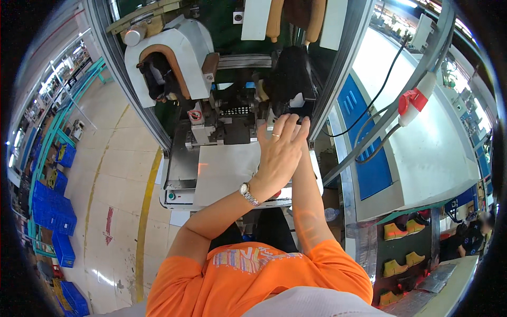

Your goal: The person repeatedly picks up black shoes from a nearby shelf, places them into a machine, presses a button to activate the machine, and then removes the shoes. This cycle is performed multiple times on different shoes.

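At the right station of a machine, a black shoe upper (289, 79) sits with a white patch near its lower end. My left hand (281, 153), wearing a ring and a wristwatch (248, 194), reaches up to that end, its bent fingers curled over the edge. My right forearm (306, 201) runs up under the left hand; the right hand and its fingers are hidden there. Inside a white rounded housing (191, 45) at the left station rests another dark shoe upper (156, 76), framed by a brown pad.
A pale work plate (224, 171) lies in front of me, a green button (171, 196) at its left. Metal posts flank the machine. On the right are a white cabinet (433, 164), a red-and-white plug (414, 103) and yellow shoes (395, 231) on a rack. Blue crates (55, 208) stand at left.
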Available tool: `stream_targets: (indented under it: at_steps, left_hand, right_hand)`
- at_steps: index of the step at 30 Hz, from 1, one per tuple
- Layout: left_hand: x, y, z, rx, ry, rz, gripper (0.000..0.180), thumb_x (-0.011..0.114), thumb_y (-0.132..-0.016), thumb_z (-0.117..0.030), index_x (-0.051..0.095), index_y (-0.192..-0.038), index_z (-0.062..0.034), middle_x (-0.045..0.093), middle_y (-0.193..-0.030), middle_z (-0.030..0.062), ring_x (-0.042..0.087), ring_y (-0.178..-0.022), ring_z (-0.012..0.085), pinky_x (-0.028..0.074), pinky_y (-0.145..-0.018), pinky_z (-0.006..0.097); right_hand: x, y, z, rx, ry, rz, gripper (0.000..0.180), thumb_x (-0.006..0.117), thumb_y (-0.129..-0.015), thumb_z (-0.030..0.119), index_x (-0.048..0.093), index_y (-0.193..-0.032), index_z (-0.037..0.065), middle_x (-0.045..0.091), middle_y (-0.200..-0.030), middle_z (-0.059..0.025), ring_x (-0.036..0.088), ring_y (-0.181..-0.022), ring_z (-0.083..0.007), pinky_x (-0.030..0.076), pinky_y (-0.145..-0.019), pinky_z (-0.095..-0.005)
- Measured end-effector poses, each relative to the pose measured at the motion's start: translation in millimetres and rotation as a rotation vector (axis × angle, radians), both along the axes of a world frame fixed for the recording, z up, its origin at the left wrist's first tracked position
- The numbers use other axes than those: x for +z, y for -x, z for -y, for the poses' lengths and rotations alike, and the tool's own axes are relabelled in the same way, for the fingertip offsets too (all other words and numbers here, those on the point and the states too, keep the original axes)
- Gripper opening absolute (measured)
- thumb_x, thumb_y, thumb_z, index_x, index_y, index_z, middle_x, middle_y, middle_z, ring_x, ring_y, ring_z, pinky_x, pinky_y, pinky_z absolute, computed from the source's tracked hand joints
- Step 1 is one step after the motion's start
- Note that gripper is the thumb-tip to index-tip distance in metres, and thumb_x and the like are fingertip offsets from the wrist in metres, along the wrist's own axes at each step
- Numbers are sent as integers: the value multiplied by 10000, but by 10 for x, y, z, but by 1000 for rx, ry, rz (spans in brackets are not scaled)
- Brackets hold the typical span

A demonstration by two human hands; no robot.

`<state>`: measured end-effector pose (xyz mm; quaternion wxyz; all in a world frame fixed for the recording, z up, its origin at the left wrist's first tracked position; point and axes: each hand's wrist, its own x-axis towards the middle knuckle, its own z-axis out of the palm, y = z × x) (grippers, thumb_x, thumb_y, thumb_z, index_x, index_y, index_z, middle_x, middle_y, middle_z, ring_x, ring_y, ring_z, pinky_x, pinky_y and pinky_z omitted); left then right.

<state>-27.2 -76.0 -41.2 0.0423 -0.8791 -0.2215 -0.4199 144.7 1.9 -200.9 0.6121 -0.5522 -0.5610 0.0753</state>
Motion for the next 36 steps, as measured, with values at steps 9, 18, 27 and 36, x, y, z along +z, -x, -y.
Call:
stream_targets:
  at_steps: [9, 18, 27, 36]
  left_hand:
    - [-21, -41, 22, 9, -15, -4, 537, 587, -657, -71, 447, -1174, -103, 430, -1148, 80, 360, -1122, 228, 262, -894, 461]
    - [1, -30, 60, -27, -42, -16, 553, 582, -693, -139, 400, -1199, -10, 435, -1187, 108, 337, -1165, 244, 215, -957, 469]
    - [10, -43, 59, -25, -83, -47, 568, 588, -697, -152, 386, -1200, 17, 437, -1172, 119, 353, -1148, 243, 217, -965, 452]
    - [-7, 16, -4, -75, -83, -31, 508, 636, -683, -158, 422, -1126, -35, 461, -1130, 118, 361, -1143, 255, 195, -972, 513]
  right_hand:
    - [133, -33, -10, -17, 61, -44, 243, 466, -820, 170, 501, -944, -35, 571, -885, -149, 560, -757, -211, 484, -635, -320]
    - [244, -12, 132, -24, 113, -192, 225, 548, -782, 133, 515, -933, -30, 572, -879, -130, 553, -758, -186, 474, -639, -284]
    - [-989, -433, 1020, -863, -8, -201, 392, 664, -640, 69, 541, -1009, 18, 580, -983, -118, 568, -872, -236, 443, -776, -343]
    - [-1663, -325, 1836, -834, 779, -355, 801, 697, -589, 150, 284, -1270, 62, 427, -1198, -230, 448, -1083, -369, 353, -925, -411]
